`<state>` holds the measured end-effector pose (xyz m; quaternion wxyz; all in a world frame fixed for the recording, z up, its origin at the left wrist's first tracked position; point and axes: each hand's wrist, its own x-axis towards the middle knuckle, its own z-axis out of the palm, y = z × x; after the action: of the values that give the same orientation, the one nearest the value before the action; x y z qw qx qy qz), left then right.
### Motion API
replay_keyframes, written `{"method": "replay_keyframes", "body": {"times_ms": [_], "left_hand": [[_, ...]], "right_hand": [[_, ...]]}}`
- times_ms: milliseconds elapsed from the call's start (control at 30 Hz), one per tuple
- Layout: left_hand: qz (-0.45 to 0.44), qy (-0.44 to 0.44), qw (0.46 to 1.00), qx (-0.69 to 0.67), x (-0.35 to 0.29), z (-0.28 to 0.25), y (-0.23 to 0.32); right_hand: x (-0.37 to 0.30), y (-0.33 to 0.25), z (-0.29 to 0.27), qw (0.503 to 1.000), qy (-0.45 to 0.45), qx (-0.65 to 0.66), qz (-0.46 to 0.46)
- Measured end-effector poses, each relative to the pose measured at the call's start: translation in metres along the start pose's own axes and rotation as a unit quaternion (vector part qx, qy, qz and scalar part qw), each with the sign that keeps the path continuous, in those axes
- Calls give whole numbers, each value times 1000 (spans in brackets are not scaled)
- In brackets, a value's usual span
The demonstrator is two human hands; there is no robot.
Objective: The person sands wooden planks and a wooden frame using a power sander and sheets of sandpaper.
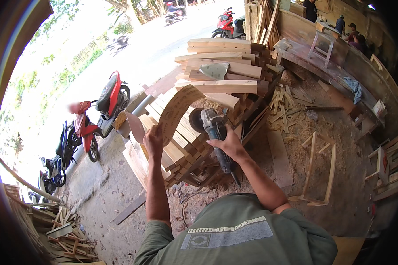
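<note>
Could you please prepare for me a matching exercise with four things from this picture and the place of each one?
Things:
1. long, curled brown strip of paper-like material
2. dark grey angle grinder with a round disc
3. crumpled light-blue cloth
4. pale rectangular wooden frame

Places:
A. in the person's right grip
B. on the dusty brown floor
C. in the person's left grip
D. at the edge of the long grey-brown bench

Pairs: 1-C; 2-A; 3-D; 4-B.

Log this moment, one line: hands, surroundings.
Left hand: holding curled sandpaper strip | Right hand: gripping angle grinder | Ahead: stacked wooden planks | Floor, right: wooden frame
</note>
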<state>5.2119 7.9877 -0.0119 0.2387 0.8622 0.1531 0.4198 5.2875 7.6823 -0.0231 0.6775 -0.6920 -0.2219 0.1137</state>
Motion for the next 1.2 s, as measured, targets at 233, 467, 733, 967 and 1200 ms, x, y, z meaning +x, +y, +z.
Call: {"method": "replay_keyframes", "body": {"times_ms": [233, 467, 733, 967, 1200], "left_hand": [[-15, -2, 1000, 5, -1, -6, -3], [-19, -2, 1000, -2, -3, -6, -6], [-35, -13, 999, 13, -1, -7, -9], [-47, 3, 999, 1, 14, 2, -10], [-61, -9, 998, -28, 11, 13, 5]], "right_hand": [[4, -22, 1, 972, 64, -222, -43], [2, -32, 4, 948, 100, -286, -95], [30, -32, -11, 891, 195, -381, -154], [3, -49, -13, 976, 59, -175, -112], [7, -26, 7, 950, 116, -262, -124]]}}
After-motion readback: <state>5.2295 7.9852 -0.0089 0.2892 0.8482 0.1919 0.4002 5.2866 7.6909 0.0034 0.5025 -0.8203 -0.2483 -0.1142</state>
